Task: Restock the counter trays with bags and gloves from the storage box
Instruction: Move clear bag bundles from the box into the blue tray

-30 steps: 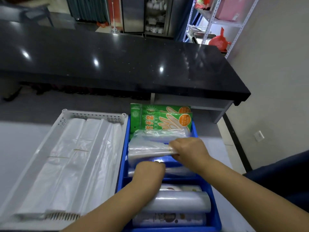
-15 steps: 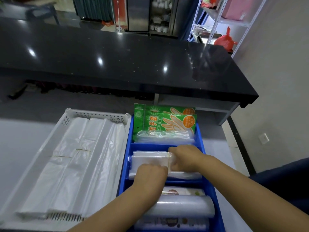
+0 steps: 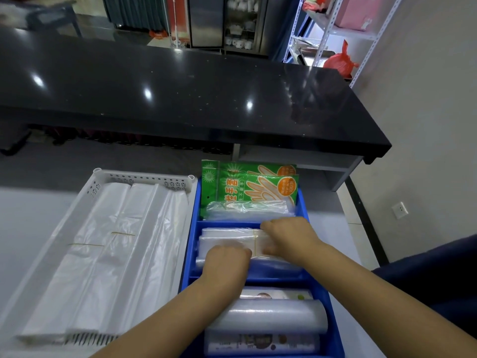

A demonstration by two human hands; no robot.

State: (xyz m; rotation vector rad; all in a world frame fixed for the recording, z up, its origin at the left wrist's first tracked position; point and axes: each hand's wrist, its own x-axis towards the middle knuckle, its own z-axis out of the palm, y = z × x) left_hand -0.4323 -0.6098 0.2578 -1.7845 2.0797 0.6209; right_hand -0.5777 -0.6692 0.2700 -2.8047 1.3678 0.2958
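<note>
Blue plastic divided tray (image 3: 192, 244) sits centre-near on the pale grey work surface (image 3: 31, 215), touching the white perforated plastic tray (image 3: 144, 178) on its left.

White tray: long white plastic bags (image 3: 116, 254) lying flat, near to far, with thin rubber bands across them.

Blue tray, far compartment: two green printed glove packets (image 3: 247, 187) standing tilted against the far wall, with a crumpled clear plastic bundle (image 3: 247, 210) just in front of them.

Middle compartment: a stack of clear plastic bags (image 3: 227, 239) lying flat, with a rubber band round it near the middle. Both hands are on it.

Right hand (image 3: 289, 236): knuckles up, fingers curled down over the right part of the stack, gripping it beside the band.

Left hand (image 3: 227, 264): knuckles up at the near edge of the stack, fingers tucked under and hidden. Cannot tell whether it grips or only presses.

Near compartment: a translucent plastic roll (image 3: 268, 319) lying left to right, partly under the left forearm, with printed rolls (image 3: 260, 343) on its near and far sides.

Beyond: long glossy black counter (image 3: 180, 94). Far right, a white metal shelf rack (image 3: 325, 29) holding a red plastic bag (image 3: 339, 60).
</note>
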